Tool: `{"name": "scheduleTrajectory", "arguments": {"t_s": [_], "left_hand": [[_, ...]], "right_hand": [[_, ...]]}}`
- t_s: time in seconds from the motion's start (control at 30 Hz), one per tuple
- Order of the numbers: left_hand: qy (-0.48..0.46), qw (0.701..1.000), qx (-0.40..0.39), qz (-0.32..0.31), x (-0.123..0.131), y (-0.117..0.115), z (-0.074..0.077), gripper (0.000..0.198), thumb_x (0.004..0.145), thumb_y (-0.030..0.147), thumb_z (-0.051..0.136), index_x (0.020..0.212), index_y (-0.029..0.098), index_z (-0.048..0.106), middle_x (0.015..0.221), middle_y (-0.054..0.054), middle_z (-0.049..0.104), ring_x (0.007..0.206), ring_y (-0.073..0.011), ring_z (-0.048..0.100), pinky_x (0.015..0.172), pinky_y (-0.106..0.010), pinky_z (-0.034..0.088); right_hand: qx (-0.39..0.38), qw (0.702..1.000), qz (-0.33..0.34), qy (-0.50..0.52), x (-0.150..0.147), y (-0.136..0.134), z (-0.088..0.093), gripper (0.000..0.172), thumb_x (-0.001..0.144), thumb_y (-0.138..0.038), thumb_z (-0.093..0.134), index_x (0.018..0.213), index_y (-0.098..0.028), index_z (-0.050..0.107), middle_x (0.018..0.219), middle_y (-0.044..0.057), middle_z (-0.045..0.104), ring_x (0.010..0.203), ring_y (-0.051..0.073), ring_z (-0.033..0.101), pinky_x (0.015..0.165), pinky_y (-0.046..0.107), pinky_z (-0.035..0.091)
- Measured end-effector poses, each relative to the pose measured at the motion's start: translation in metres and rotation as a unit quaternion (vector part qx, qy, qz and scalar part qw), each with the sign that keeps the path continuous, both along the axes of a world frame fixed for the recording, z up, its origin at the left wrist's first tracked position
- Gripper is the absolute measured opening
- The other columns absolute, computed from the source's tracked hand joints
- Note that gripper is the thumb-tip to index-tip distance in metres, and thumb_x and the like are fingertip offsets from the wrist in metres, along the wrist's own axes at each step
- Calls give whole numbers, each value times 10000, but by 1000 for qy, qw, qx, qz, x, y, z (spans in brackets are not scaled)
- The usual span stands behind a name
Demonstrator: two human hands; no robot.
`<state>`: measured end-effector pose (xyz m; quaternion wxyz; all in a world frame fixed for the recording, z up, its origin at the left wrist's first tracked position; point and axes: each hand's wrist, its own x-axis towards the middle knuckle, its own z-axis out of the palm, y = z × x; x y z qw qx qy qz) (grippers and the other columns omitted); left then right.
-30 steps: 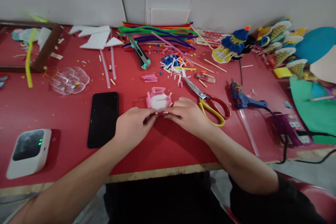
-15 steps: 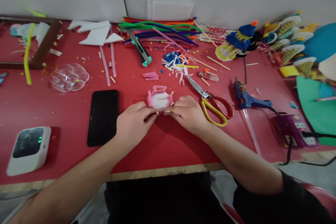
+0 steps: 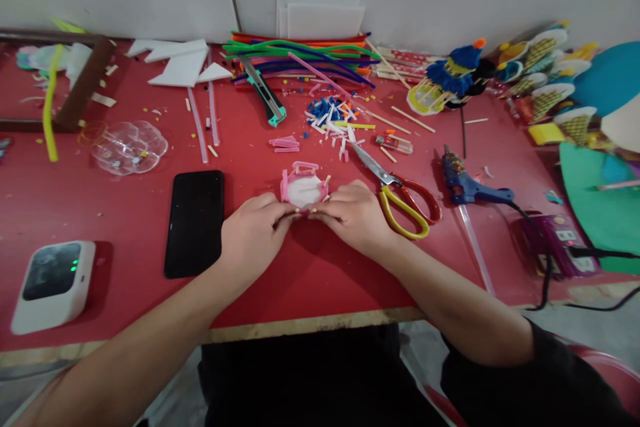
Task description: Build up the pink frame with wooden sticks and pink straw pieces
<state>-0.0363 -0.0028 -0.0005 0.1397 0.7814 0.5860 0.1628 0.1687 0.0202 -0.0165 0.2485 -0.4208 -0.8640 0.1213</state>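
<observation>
A small round craft piece (image 3: 304, 191) with a white base and a pink pipe-cleaner border around short sticks stands near the middle of the red table. My left hand (image 3: 254, 230) pinches its near edge from the left. From the right, my right hand (image 3: 357, 217) pinches the same edge, with the fingertips of both hands almost meeting. The fingers hide part of the near border. Just beyond the piece lie several cut pink pipe-cleaner bits (image 3: 285, 144) and a pile of small blue, white and orange cut pieces (image 3: 331, 115).
Scissors (image 3: 405, 203) lie right of my right hand, with a blue glue gun (image 3: 467, 185) and its cable farther right. A black phone (image 3: 195, 223) is beside my left hand. A utility knife (image 3: 265, 97) and colourful pipe cleaners (image 3: 300, 57) lie at the back.
Both hands keep their pinch on the craft piece, their fingertips slightly closer together. The whole view has shifted a little.
</observation>
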Motion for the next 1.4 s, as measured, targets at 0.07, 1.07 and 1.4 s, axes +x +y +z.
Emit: {"name": "scheduleTrajectory", "arguments": {"t_s": [0.07,1.07,1.4], "left_hand": [[-2,1000,-1,-1,0,0,0,196,926,329,580,944,273,766,794,-14,691,799,-186,640,627,-271,428],[2,1000,7,-5,0,2,0,173,911,326,614,925,247,768,781,-21,691,791,-197,635,647,-277,448],[5,1000,-1,2,0,2,0,181,911,337,612,918,255,774,750,-14,675,760,-187,620,623,-276,434]], "right_hand": [[-4,1000,-4,4,-1,0,0,188,937,-317,605,909,-287,788,698,1,743,659,146,612,664,301,343],[-16,1000,-8,-4,0,-2,2,118,897,-294,668,907,-284,785,718,1,740,670,151,600,652,300,336],[-93,995,34,15,47,7,37,93,891,-258,669,887,-207,747,786,21,647,773,159,580,725,279,439]]}}
